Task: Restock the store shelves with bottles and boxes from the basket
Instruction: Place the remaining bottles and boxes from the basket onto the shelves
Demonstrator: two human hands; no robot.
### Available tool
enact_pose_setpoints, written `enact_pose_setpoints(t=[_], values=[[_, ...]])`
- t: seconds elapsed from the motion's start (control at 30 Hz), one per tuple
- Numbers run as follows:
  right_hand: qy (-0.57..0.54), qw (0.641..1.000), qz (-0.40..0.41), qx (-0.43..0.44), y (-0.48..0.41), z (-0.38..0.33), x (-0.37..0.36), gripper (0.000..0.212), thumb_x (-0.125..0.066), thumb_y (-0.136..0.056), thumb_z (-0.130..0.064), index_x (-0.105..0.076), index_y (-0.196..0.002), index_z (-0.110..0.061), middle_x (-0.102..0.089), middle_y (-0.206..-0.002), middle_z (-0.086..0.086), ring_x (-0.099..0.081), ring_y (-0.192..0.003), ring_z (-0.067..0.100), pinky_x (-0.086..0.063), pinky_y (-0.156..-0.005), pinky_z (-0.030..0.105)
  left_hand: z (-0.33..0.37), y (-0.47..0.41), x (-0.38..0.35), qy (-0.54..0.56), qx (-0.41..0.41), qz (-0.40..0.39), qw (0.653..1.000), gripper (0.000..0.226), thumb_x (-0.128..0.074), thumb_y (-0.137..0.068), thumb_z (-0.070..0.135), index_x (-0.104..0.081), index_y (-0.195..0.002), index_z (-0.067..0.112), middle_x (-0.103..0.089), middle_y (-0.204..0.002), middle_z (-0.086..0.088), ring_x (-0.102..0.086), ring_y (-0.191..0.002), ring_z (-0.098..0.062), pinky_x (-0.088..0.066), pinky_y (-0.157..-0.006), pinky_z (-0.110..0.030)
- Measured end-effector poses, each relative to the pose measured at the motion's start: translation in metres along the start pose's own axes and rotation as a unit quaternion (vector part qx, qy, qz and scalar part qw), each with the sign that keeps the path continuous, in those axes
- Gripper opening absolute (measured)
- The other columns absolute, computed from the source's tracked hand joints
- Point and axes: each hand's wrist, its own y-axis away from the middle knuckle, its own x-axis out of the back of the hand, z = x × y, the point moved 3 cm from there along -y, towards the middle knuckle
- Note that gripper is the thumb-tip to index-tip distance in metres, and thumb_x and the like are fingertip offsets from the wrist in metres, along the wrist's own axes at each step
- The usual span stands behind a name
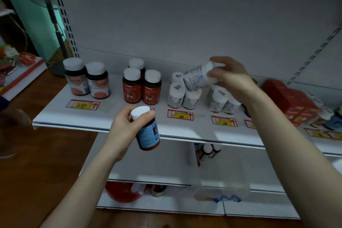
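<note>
My left hand (123, 131) grips a brown bottle with a blue label and white cap (148, 131), held upright in front of the white shelf (103, 120). My right hand (231, 77) holds a white bottle (199, 77) tilted on its side above a group of white bottles (185, 96) standing on the shelf. More white bottles (221, 101) stand under my right wrist. Left of them stand three red Fe bottles (141, 87) and two dark bottles with pink labels (87, 79). No basket is clearly in view.
Red boxes (290, 98) and small bottles fill the shelf's right end. Price tags (180, 114) line the shelf front. Lower shelves hold a red object (122, 190) and a clear plastic container (222, 177). A stand pole (55, 24) and wooden floor are at left.
</note>
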Motion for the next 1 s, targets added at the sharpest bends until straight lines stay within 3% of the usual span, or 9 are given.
enact_pose_setpoints(t=[0.1, 0.2, 0.37, 0.47, 0.63, 0.7, 0.83, 1.0], values=[[0.073, 0.994, 0.059, 0.053, -0.034, -0.006, 0.008, 0.045, -0.064, -0.079, -0.006, -0.053, -0.122, -0.014, -0.051, -0.112, 0.004, -0.051, -0.098, 0.014, -0.045, -0.076, 0.022, 0.006, -0.008, -0.005, -0.017, -0.001, 0.017, 1.0, 0.042, -0.071, -0.062, 0.037, -0.056, -0.094, 0.014, -0.064, -0.087, -0.004, -0.063, -0.081, -0.016, -0.05, -0.068, -0.032], [0.112, 0.99, 0.036, 0.083, -0.064, -0.001, 0.007, 0.045, -0.064, -0.079, -0.002, -0.052, -0.123, -0.006, -0.052, -0.122, 0.01, -0.048, -0.098, 0.011, -0.041, -0.063, 0.009, 0.009, -0.016, -0.013, -0.038, -0.006, 0.036, 0.999, 0.039, -0.076, -0.07, 0.033, -0.055, -0.096, 0.013, -0.062, -0.087, -0.004, -0.062, -0.076, -0.014, -0.048, -0.056, -0.024], [0.199, 0.978, -0.014, 0.058, -0.11, 0.021, 0.002, 0.05, -0.065, -0.077, -0.002, -0.049, -0.124, -0.002, -0.05, -0.13, 0.013, -0.051, -0.107, 0.023, -0.038, -0.08, 0.024, 0.012, -0.026, -0.026, -0.034, -0.012, 0.064, 0.997, 0.024, -0.071, -0.077, 0.026, -0.055, -0.091, 0.014, -0.062, -0.085, -0.005, -0.061, -0.076, -0.012, -0.045, -0.058, -0.02], [0.229, 0.97, -0.078, 0.033, -0.128, 0.035, -0.006, 0.053, -0.065, -0.078, -0.001, -0.047, -0.128, -0.003, -0.048, -0.134, 0.013, -0.048, -0.12, 0.025, -0.037, -0.082, 0.024, 0.01, -0.028, -0.03, -0.033, -0.011, 0.076, 0.996, 0.016, -0.066, -0.08, 0.022, -0.056, -0.09, 0.016, -0.062, -0.084, -0.003, -0.062, -0.074, -0.009, -0.047, -0.056, -0.017], [0.253, 0.954, -0.158, -0.005, -0.145, 0.061, -0.023, 0.055, -0.065, -0.077, 0.001, -0.048, -0.129, -0.004, -0.045, -0.136, 0.014, -0.045, -0.124, 0.027, -0.039, -0.089, 0.028, 0.01, -0.03, -0.033, -0.019, -0.014, 0.097, 0.995, 0.011, -0.064, -0.081, 0.017, -0.056, -0.088, 0.017, -0.062, -0.08, -0.001, -0.062, -0.059, 0.002, -0.045, -0.046, -0.009], [0.244, 0.953, -0.176, -0.026, -0.148, 0.071, -0.028, 0.054, -0.065, -0.077, 0.002, -0.048, -0.128, -0.003, -0.045, -0.137, 0.014, -0.045, -0.124, 0.027, -0.041, -0.093, 0.032, 0.009, -0.031, -0.034, -0.022, -0.013, 0.102, 0.995, 0.012, -0.065, -0.081, 0.018, -0.055, -0.088, 0.018, -0.063, -0.081, -0.001, -0.063, -0.059, 0.003, -0.046, -0.047, -0.01], [0.232, 0.953, -0.189, -0.038, -0.15, 0.086, -0.036, 0.053, -0.066, -0.076, 0.0, -0.05, -0.126, -0.003, -0.048, -0.134, 0.015, -0.048, -0.12, 0.028, -0.041, -0.086, 0.029, 0.008, -0.034, -0.037, -0.03, -0.013, 0.111, 0.993, 0.012, -0.064, -0.082, 0.018, -0.054, -0.089, 0.02, -0.063, -0.083, -0.001, -0.063, -0.059, 0.005, -0.046, -0.047, -0.009], [0.229, 0.951, -0.2, -0.06, -0.148, 0.097, -0.04, 0.054, -0.067, -0.078, -0.006, -0.049, -0.128, -0.004, -0.048, -0.134, 0.013, -0.049, -0.119, 0.026, -0.042, -0.093, 0.031, 0.006, -0.036, -0.04, -0.039, -0.012, 0.113, 0.993, 0.013, -0.064, -0.082, 0.02, -0.054, -0.09, 0.023, -0.063, -0.085, 0.0, -0.062, -0.073, -0.006, -0.047, -0.048, -0.009]])
